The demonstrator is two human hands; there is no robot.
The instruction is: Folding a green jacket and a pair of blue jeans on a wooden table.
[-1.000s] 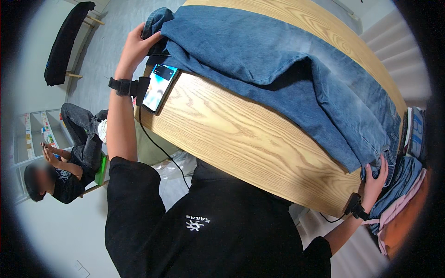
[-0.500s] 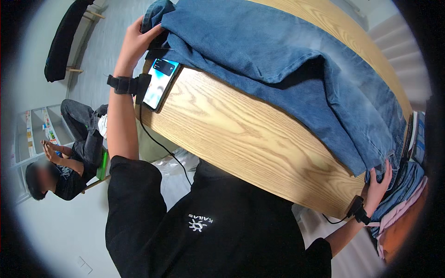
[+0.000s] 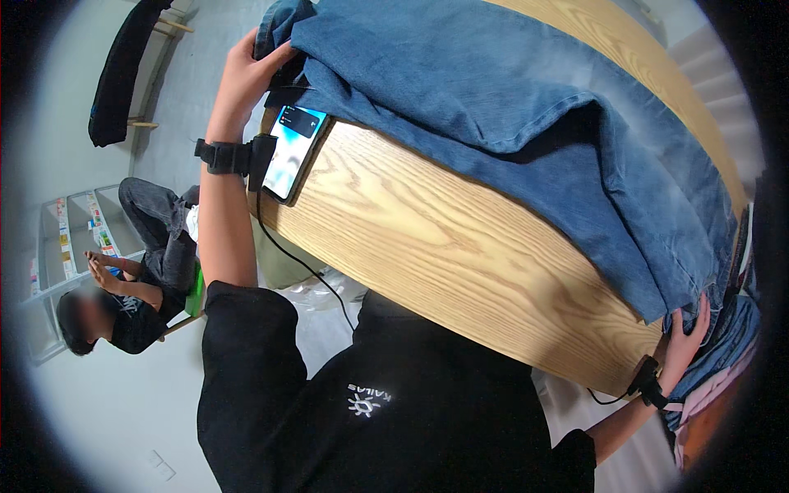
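A pair of blue denim jeans point(image 3: 485, 99) lies stretched across the far side of the wooden table, with a raised fold toward the right. My left hand point(image 3: 253, 72) grips a bunched end at the far left, its thumb on top and its other fingers mostly hidden by the cloth. At the table's right end, my right hand point(image 3: 689, 335) is closed on the other end of the jeans, thumb and fingers at the edge of the fabric. Black straps with small devices circle both my wrists.
A phone point(image 3: 296, 152) with a lit screen lies on the wooden table point(image 3: 427, 238) beside my left wrist. Folded clothes point(image 3: 727, 353) are stacked off the right end. A black cable point(image 3: 304, 267) hangs from my left wrist strap. To the left sits another person point(image 3: 136, 279) near shelves.
The whole scene has shifted slightly right and down in the view. Both my hands keep their places on the jeans, which look almost unchanged.
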